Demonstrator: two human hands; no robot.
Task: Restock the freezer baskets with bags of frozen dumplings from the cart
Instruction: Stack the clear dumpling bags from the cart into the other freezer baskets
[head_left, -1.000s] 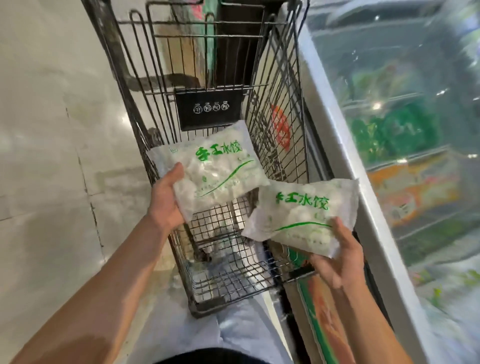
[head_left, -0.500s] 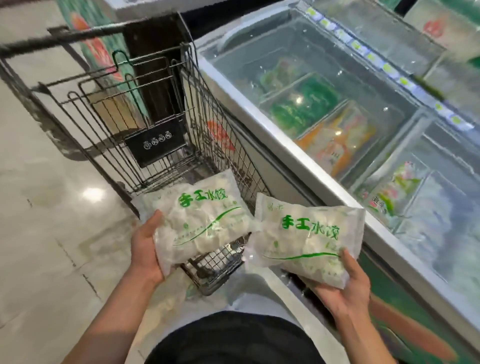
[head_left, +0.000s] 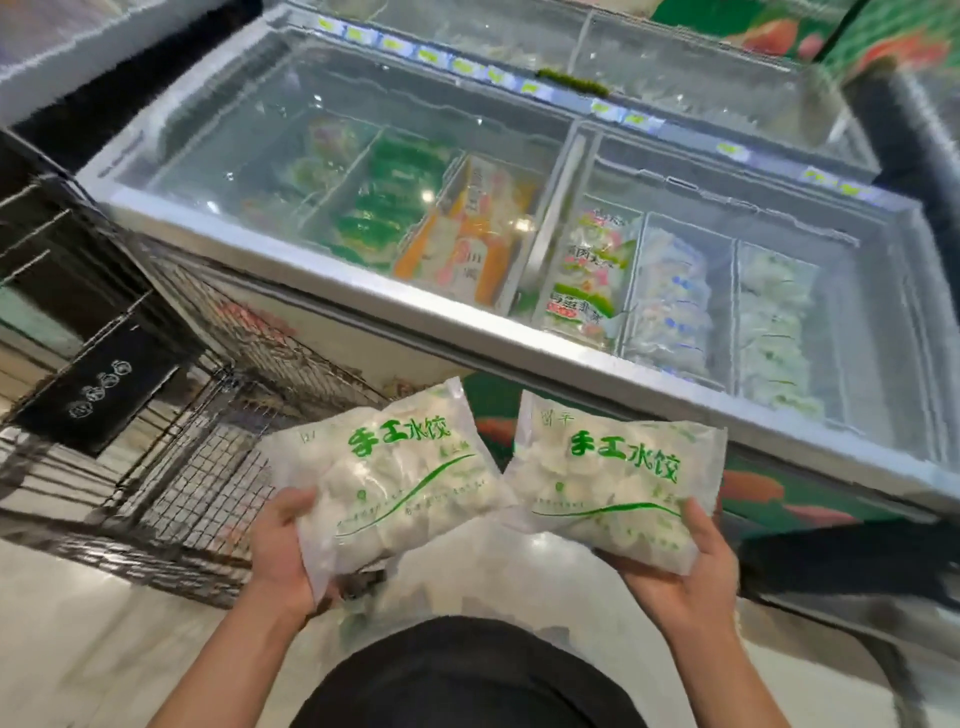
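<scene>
Left hand (head_left: 283, 551) clasping left dumpling bag (head_left: 395, 478), right hand (head_left: 680, 566) clasping right dumpling bag (head_left: 618, 483); held flat near freezer (head_left: 363, 306), ready for baskets.

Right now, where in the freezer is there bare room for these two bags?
Bare-looking strip at the freezer's right end, beside the white-bag basket; another at the left end. The green basket and orange basket are packed full. Cannot tell whether glass covers them.

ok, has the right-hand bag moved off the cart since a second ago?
Yes. The right hand now holds its bag clear of the cart, in front of the freezer; earlier it hung over the cart's basket.
</scene>
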